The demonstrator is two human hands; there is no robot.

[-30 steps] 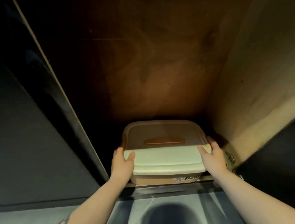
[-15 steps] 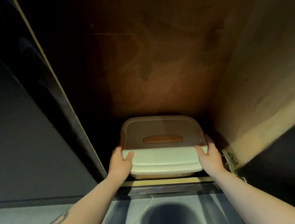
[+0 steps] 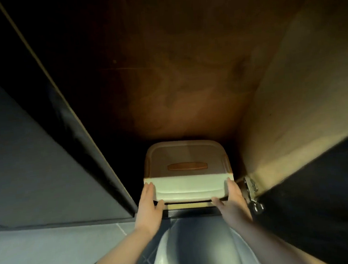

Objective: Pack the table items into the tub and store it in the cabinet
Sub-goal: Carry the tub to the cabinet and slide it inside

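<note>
A cream plastic tub (image 3: 189, 188) with a closed lid and a brown handle recess on top sits on the floor of the open wooden cabinet (image 3: 185, 78), mostly inside. Its back half lies in shadow. My left hand (image 3: 149, 204) presses the tub's front left corner, thumb under the lid rim. My right hand (image 3: 231, 199) holds the front right corner the same way. The tub's contents are hidden under the lid.
The cabinet's dark door (image 3: 323, 193) stands open on the right, with metal hinges (image 3: 250, 188) close to my right hand. A dark closed panel (image 3: 35, 153) borders the opening on the left. Grey tiled floor (image 3: 43, 256) lies below.
The tub has slid deeper into the cabinet, past the front sill. Both hands have shifted from its sides to its front corners.
</note>
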